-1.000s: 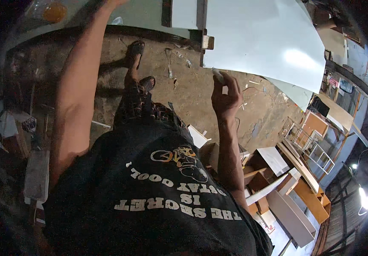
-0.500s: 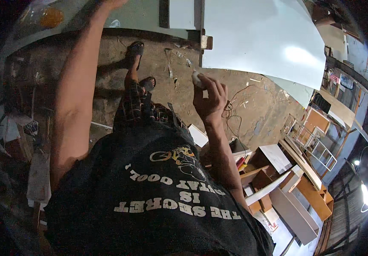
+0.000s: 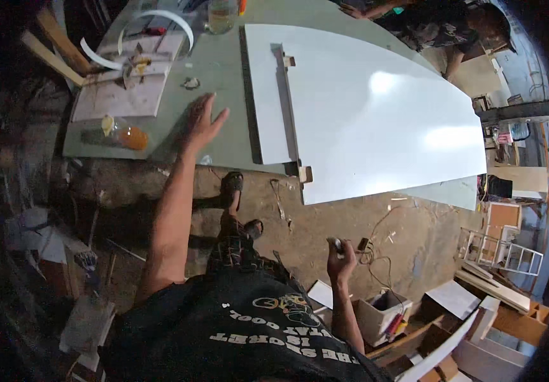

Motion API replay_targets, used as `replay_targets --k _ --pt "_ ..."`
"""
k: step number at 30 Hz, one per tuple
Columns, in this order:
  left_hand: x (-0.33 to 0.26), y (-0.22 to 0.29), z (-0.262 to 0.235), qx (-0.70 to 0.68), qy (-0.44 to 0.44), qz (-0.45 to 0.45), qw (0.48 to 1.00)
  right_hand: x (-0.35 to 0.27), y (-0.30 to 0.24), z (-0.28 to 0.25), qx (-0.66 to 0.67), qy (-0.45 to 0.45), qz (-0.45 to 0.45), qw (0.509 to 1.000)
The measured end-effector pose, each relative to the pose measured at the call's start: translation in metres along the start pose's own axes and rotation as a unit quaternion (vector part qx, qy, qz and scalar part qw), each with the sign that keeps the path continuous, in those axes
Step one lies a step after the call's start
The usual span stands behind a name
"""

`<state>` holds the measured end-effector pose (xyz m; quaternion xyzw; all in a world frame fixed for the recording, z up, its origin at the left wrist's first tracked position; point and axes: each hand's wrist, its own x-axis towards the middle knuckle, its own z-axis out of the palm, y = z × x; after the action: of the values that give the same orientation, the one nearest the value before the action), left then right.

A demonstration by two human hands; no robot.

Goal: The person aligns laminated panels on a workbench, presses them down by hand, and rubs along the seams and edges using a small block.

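Observation:
My left hand [image 3: 204,124] is over the grey-green tabletop [image 3: 217,70], fingers spread and holding nothing. Just beyond its fingertips lies a small crumpled whitish lump [image 3: 190,83]. Low on the right, away from the table, my right hand [image 3: 341,261] is closed around a small white wad [image 3: 338,244], mostly hidden by the fingers; its material is unclear. A large glossy white panel [image 3: 376,114] lies on the table, atop another white board [image 3: 268,121]. Small brown blocks [image 3: 305,174] sit along the panel's left edge.
At the table's left lie a bottle of orange liquid [image 3: 128,135] and a pale board [image 3: 115,99] with a curved white strip [image 3: 182,22]. A glass jar [image 3: 221,18] stands farther back. Another person [image 3: 440,32] leans over the far right. Cables [image 3: 376,261] and wooden parts [image 3: 452,299] lie on the floor.
The view has shifted, showing more of the tabletop. My left hand has come fully into view. My right hand, still closed on the white wad, now sits lower and farther from the panel.

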<state>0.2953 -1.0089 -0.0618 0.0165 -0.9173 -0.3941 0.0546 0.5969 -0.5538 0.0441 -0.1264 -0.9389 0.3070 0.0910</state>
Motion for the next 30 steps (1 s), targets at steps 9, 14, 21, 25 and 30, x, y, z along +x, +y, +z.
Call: replay_targets --k 9,14,21,25,30 --pt "0.000 0.030 -0.001 0.083 0.011 0.063 0.994 -0.080 0.085 -0.021 0.077 0.091 0.229 0.966" --pt "0.012 0.041 0.006 0.033 0.007 0.030 0.999 -0.057 0.061 -0.013 0.108 0.206 0.246 0.941" --pt "0.071 0.051 0.017 0.050 0.013 0.080 0.995 -0.005 0.049 -0.001 0.038 0.095 0.235 0.967" --pt "0.082 0.056 0.008 0.081 0.022 0.059 0.995 0.012 0.000 0.001 0.077 0.123 0.240 0.960" --pt "0.082 0.054 0.004 0.092 0.027 0.069 0.993 -0.019 -0.034 -0.004 0.033 0.126 0.392 0.911"
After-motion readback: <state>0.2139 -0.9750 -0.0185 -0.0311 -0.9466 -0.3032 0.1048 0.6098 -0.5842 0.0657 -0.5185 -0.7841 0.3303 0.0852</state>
